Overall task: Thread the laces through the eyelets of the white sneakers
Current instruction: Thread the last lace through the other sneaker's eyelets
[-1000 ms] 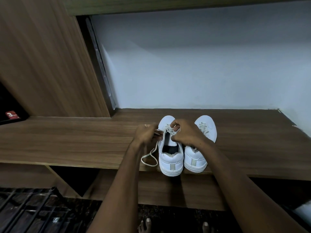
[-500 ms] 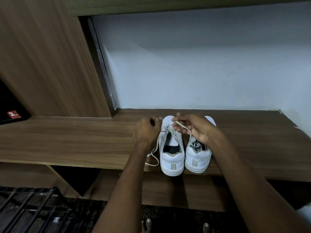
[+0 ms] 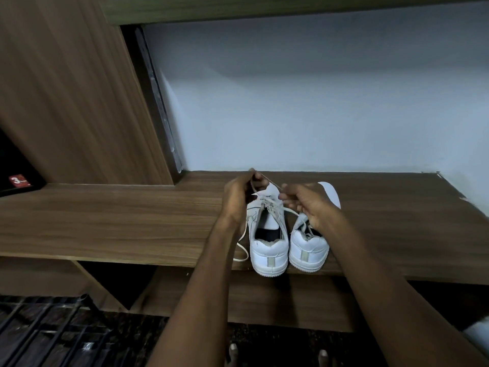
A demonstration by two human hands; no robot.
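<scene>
Two white sneakers stand side by side, heels toward me, on a wooden shelf [image 3: 105,223]. Over the toe of the left sneaker [image 3: 268,250], my left hand [image 3: 239,197] pinches a stretch of its pale lace [image 3: 272,185] between thumb and fingers. That lace runs taut across to my right hand [image 3: 307,205], which pinches it above the right sneaker [image 3: 308,250]. A loose lace end [image 3: 242,250] hangs in a loop beside the left sneaker's heel. Both hands hide the front eyelets.
A white wall [image 3: 304,102] backs the shelf, and a wooden panel [image 3: 66,88] rises at the left. A lower shelf [image 3: 238,300] sits beneath. A dark metal grate [image 3: 39,335] lies on the floor at lower left. My toes [image 3: 277,356] show at the bottom.
My left hand rose and moved forward over the left sneaker's toe, taking hold of the lace. My right hand dropped slightly, and the lace now stretches between both hands.
</scene>
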